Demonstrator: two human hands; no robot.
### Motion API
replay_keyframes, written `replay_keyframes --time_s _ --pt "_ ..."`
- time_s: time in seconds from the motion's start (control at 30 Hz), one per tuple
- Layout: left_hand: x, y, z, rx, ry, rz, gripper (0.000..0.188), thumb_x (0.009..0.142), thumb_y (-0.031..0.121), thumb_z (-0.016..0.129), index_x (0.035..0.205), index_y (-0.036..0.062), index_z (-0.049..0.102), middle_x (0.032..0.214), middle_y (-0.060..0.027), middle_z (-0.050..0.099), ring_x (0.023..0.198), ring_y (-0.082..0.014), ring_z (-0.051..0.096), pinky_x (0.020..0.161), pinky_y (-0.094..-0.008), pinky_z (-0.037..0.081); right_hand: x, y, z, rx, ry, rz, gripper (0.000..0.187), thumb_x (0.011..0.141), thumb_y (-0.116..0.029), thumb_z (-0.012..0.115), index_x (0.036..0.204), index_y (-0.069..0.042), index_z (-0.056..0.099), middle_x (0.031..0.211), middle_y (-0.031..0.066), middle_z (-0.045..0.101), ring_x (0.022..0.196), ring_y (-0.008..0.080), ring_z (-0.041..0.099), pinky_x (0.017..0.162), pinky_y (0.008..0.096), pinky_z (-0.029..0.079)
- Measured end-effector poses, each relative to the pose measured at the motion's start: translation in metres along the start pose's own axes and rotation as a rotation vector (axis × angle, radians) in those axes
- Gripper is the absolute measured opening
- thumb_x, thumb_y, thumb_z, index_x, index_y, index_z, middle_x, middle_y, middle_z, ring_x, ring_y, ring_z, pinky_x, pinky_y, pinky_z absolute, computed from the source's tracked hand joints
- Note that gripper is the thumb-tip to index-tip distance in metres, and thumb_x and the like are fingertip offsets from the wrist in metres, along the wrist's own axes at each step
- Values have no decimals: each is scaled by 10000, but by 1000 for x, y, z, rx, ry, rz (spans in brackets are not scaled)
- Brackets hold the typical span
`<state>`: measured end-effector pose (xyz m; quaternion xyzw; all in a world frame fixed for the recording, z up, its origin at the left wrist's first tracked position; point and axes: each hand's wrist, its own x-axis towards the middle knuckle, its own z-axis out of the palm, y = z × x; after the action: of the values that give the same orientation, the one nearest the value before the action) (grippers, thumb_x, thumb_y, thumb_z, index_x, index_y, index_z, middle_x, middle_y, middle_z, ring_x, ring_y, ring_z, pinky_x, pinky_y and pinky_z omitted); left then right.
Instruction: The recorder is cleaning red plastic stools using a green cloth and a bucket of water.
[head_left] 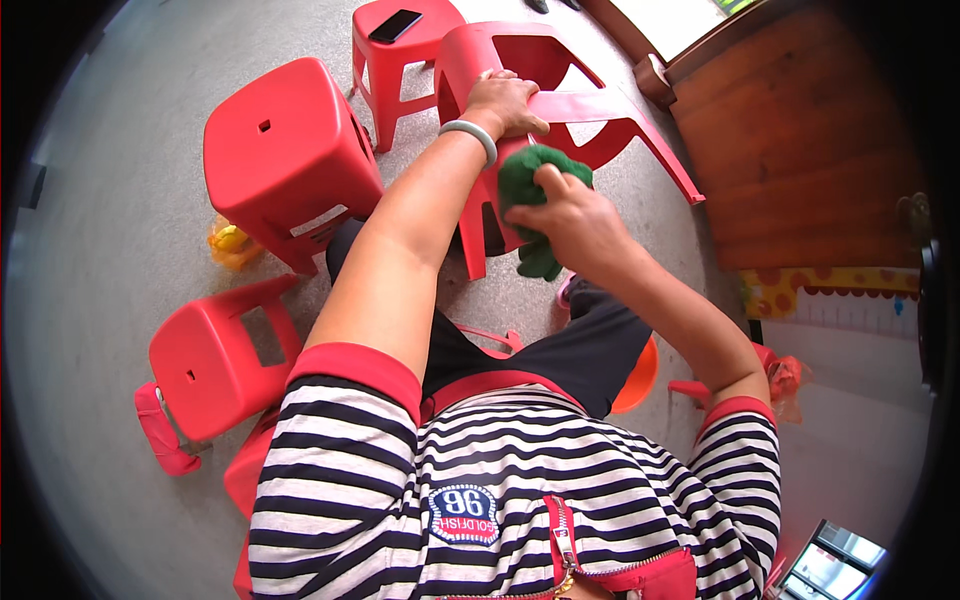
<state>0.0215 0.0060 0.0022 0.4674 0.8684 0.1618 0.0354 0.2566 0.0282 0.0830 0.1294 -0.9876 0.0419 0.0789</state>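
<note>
My left hand grips the tipped red chair at twelve o'clock; my right hand clutches a green cloth. I'd brace firmly and wipe evenly.

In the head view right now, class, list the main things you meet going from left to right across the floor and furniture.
Tipped red stool → upright red stool → stool with a black phone on it → red chair steadied by the left hand → green cloth in the right hand → wooden cabinet.
</note>
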Motion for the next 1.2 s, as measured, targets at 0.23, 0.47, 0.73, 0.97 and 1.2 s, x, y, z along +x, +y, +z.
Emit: replay_keyframes --time_s 0.23,0.47,0.73,0.97,1.2 --pt "1 -6 5 2 9 18 757 675 593 693 1308 179 651 1447 -142 555 1442 -263 405 1194 -417 287 -4 -3 7 65 60 57 364 764 -89 681 1066 -269 774 1078 96 530 948 261 625 748 376 559" --pt "6 1 6 10 15 -6 765 667 589 700 1308 173 654 1449 -143 552 1440 -266 408 1198 -420 281 6 5 15 45 122 109 373 759 -72 672 1064 -266 765 1081 110 533 954 285 623 763 381 556" --pt "0 3 7 6 25 -27 769 674 610 700 1312 183 653 1463 -138 542 1444 -267 401 1199 -421 277 -22 -7 8 87 78 92 396 737 -57 689 1072 -251 769 1085 102 543 971 289 625 755 383 557" --pt "2 -7 12 -40 65 11 756 675 590 691 1312 184 652 1452 -143 550 1439 -264 408 1195 -426 286 5 6 23 94 198 134 364 765 -42 668 1055 -242 758 1113 122 540 1012 318 626 787 400 559" --pt "-4 -5 3 -7 17 -20 742 673 548 692 1312 173 654 1451 -150 549 1437 -270 410 1196 -419 286 -49 12 19 401 168 360 456 703 112 615 1043 -174 717 1116 163 541 1013 361 608 864 394 539"
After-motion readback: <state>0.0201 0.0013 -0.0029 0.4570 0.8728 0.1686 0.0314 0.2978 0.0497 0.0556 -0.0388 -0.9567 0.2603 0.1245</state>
